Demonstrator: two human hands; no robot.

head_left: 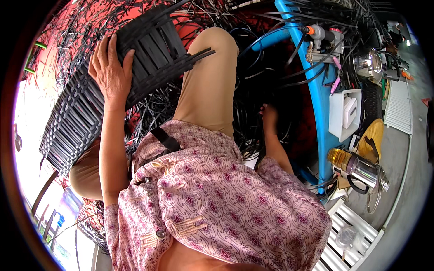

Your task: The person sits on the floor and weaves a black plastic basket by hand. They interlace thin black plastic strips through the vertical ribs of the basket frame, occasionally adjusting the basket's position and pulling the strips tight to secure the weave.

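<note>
Weave: woven black panel is the biggest thing in hand, flat plastic strips crossed in a tight basket pattern, loose strip ends fanning out at its upper right edge.
Place: it rests over the person's left thigh, at the upper left of the view, touching the knee area.
Axis: its long side runs on a slant from lower left up to upper right, the free ends pointing toward the bent knee.
Hidden: the panel's lower left corner fades into glare, and its underside cannot be seen.
Strip heap: tangled black strips cover the red floor between the legs and the blue frame; single strands are hard to tell apart.
Left hand: the left hand lies palm down on the panel's upper edge, fingers curled over the rim, gripping it.
Right hand: the right hand reaches down into the heap; its fingers are buried in shadow, so I cannot tell its grip.
Flask: a steel flask lies just beside the frame.
</note>
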